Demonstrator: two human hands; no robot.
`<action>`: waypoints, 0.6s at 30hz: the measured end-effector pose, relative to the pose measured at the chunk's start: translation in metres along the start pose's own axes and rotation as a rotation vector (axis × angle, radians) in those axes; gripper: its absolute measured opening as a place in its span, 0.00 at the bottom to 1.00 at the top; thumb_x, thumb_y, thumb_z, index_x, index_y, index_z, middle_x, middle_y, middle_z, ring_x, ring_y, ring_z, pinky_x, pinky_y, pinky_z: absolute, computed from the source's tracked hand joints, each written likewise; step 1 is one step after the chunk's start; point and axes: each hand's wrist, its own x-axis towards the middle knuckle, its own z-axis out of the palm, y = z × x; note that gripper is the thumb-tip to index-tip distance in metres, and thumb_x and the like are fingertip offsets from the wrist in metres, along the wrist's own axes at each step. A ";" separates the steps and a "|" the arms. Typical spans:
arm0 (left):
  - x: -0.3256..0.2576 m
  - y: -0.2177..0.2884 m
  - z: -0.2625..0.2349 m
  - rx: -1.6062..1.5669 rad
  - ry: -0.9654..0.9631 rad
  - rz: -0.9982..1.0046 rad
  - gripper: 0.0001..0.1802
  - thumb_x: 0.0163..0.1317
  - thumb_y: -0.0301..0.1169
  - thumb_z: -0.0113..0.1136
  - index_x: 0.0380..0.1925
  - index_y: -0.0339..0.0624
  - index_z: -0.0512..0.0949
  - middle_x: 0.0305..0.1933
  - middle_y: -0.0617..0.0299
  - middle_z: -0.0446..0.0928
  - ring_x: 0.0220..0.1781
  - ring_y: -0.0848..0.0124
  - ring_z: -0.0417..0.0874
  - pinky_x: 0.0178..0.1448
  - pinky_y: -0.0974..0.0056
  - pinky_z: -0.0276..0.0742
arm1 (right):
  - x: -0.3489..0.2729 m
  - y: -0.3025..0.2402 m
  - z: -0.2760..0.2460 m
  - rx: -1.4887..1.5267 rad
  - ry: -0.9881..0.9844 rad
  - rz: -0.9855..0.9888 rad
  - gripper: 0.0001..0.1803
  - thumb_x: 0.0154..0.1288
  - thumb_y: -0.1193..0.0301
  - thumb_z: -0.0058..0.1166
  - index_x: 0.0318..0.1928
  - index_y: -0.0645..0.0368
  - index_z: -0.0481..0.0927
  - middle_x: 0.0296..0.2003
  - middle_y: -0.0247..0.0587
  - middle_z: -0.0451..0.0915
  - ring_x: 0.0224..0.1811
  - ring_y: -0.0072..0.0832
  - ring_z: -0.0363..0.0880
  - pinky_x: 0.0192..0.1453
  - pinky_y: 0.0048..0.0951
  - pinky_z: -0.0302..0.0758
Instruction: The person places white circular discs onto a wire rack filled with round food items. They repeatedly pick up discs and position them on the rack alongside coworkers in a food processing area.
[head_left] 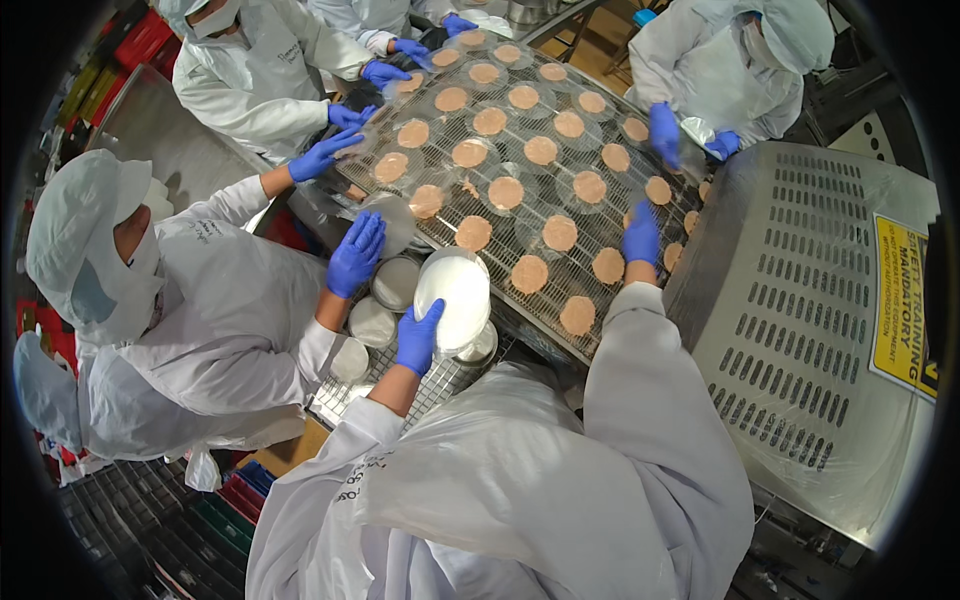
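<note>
White disc stack, tilted, at the belt's near edge; my left hand cups it from below, fingers curled. Right arm outstretched, my right hand flat, fingers together, over patties on the mesh conveyor, gripping nothing.

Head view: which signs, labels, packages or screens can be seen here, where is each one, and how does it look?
Warning sign: stuck on the perforated metal machine cover at the right edge, a yellow rectangle with dark lettering and a white border.
Garment markings: small dark writing on the white coat sleeve of the person's left arm, and similar marks on co-workers' coats; too small to describe further.
No packages or screens are visible.
</note>
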 end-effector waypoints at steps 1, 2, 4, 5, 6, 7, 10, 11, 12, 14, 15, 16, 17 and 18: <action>-0.001 0.003 0.001 0.018 -0.002 -0.008 0.26 0.57 0.32 0.63 0.53 0.30 0.68 0.47 0.53 0.76 0.44 0.66 0.80 0.47 0.65 0.77 | -0.012 0.005 0.008 -0.194 -0.116 -0.050 0.22 0.62 0.73 0.43 0.57 0.57 0.69 0.55 0.58 0.69 0.55 0.49 0.70 0.59 0.37 0.67; -0.014 -0.001 -0.018 0.000 0.119 0.009 0.27 0.57 0.32 0.63 0.53 0.30 0.68 0.47 0.53 0.76 0.45 0.67 0.80 0.47 0.65 0.77 | -0.001 -0.100 -0.030 0.267 -0.473 0.562 0.26 0.61 0.74 0.42 0.62 0.55 0.63 0.58 0.55 0.67 0.60 0.47 0.66 0.63 0.36 0.65; -0.014 0.000 -0.018 0.023 0.037 0.059 0.27 0.56 0.31 0.63 0.53 0.30 0.68 0.47 0.53 0.76 0.44 0.67 0.79 0.47 0.65 0.77 | -0.015 -0.109 -0.057 0.245 -0.691 0.520 0.26 0.62 0.73 0.42 0.62 0.54 0.63 0.58 0.55 0.67 0.60 0.47 0.66 0.63 0.36 0.65; -0.012 0.000 -0.018 0.037 -0.003 0.084 0.27 0.56 0.31 0.63 0.53 0.30 0.68 0.47 0.53 0.76 0.44 0.68 0.79 0.47 0.65 0.76 | -0.038 -0.109 -0.052 0.223 -0.656 0.387 0.25 0.62 0.71 0.43 0.61 0.55 0.65 0.56 0.56 0.69 0.59 0.47 0.68 0.61 0.37 0.66; -0.013 0.007 -0.014 0.044 -0.024 0.076 0.26 0.56 0.31 0.64 0.53 0.30 0.69 0.46 0.54 0.76 0.44 0.68 0.79 0.47 0.66 0.76 | -0.062 -0.109 -0.046 0.193 -0.611 0.260 0.24 0.62 0.70 0.44 0.60 0.56 0.66 0.55 0.57 0.70 0.57 0.48 0.69 0.60 0.37 0.67; -0.015 0.007 -0.016 0.075 -0.037 0.073 0.26 0.56 0.31 0.64 0.52 0.30 0.69 0.46 0.54 0.77 0.44 0.68 0.79 0.47 0.66 0.76 | -0.087 -0.132 -0.045 0.364 -0.567 0.135 0.22 0.62 0.69 0.46 0.58 0.58 0.68 0.52 0.57 0.72 0.55 0.48 0.71 0.58 0.38 0.68; -0.021 0.008 -0.030 0.107 -0.052 0.051 0.26 0.57 0.32 0.63 0.53 0.31 0.70 0.46 0.54 0.77 0.44 0.69 0.79 0.48 0.66 0.76 | -0.113 -0.250 -0.109 0.777 -0.853 -0.068 0.22 0.62 0.65 0.48 0.54 0.64 0.71 0.45 0.58 0.76 0.48 0.49 0.75 0.53 0.39 0.71; -0.021 0.015 -0.032 0.095 -0.070 0.031 0.25 0.57 0.32 0.63 0.53 0.31 0.70 0.46 0.54 0.77 0.44 0.69 0.79 0.48 0.66 0.76 | -0.115 -0.277 -0.125 0.619 -1.029 -0.104 0.23 0.62 0.64 0.48 0.53 0.66 0.71 0.43 0.58 0.77 0.47 0.49 0.76 0.52 0.39 0.71; -0.023 0.020 -0.034 0.085 -0.089 0.013 0.25 0.57 0.32 0.62 0.53 0.31 0.69 0.46 0.54 0.76 0.44 0.69 0.79 0.48 0.66 0.76 | -0.129 -0.286 -0.103 0.580 -0.991 -0.048 0.22 0.62 0.63 0.49 0.51 0.65 0.72 0.42 0.58 0.77 0.45 0.48 0.77 0.50 0.39 0.72; -0.028 0.015 -0.044 0.039 -0.045 0.036 0.25 0.58 0.33 0.61 0.53 0.31 0.69 0.47 0.54 0.76 0.45 0.69 0.79 0.48 0.66 0.76 | -0.134 -0.291 -0.079 0.647 -0.942 -0.007 0.21 0.61 0.62 0.50 0.49 0.63 0.74 0.39 0.57 0.78 0.43 0.47 0.78 0.47 0.40 0.73; -0.028 0.009 -0.053 0.011 -0.011 0.047 0.25 0.59 0.33 0.61 0.53 0.31 0.69 0.47 0.54 0.76 0.45 0.69 0.79 0.48 0.66 0.76 | -0.126 -0.292 -0.079 0.757 -0.933 -0.025 0.21 0.60 0.61 0.50 0.49 0.62 0.74 0.39 0.56 0.78 0.42 0.47 0.78 0.46 0.40 0.73; -0.019 -0.002 -0.065 0.009 -0.006 0.047 0.25 0.60 0.34 0.59 0.55 0.32 0.68 0.49 0.54 0.76 0.46 0.68 0.79 0.49 0.65 0.76 | -0.115 -0.294 -0.077 0.865 -0.916 -0.041 0.21 0.60 0.61 0.51 0.49 0.61 0.75 0.38 0.55 0.78 0.41 0.47 0.78 0.44 0.40 0.74; -0.019 0.003 -0.072 -0.048 -0.009 0.011 0.26 0.60 0.35 0.59 0.55 0.32 0.67 0.49 0.54 0.75 0.47 0.67 0.79 0.50 0.64 0.76 | -0.095 -0.294 -0.064 0.717 -0.974 -0.041 0.20 0.60 0.64 0.49 0.51 0.59 0.74 0.39 0.53 0.79 0.41 0.45 0.79 0.44 0.39 0.74; -0.021 0.012 -0.076 -0.109 -0.015 -0.027 0.26 0.61 0.35 0.58 0.55 0.32 0.67 0.50 0.54 0.75 0.48 0.67 0.78 0.50 0.64 0.76 | -0.075 -0.295 -0.052 0.563 -1.027 -0.040 0.20 0.61 0.67 0.48 0.53 0.57 0.74 0.40 0.51 0.79 0.40 0.44 0.79 0.44 0.38 0.75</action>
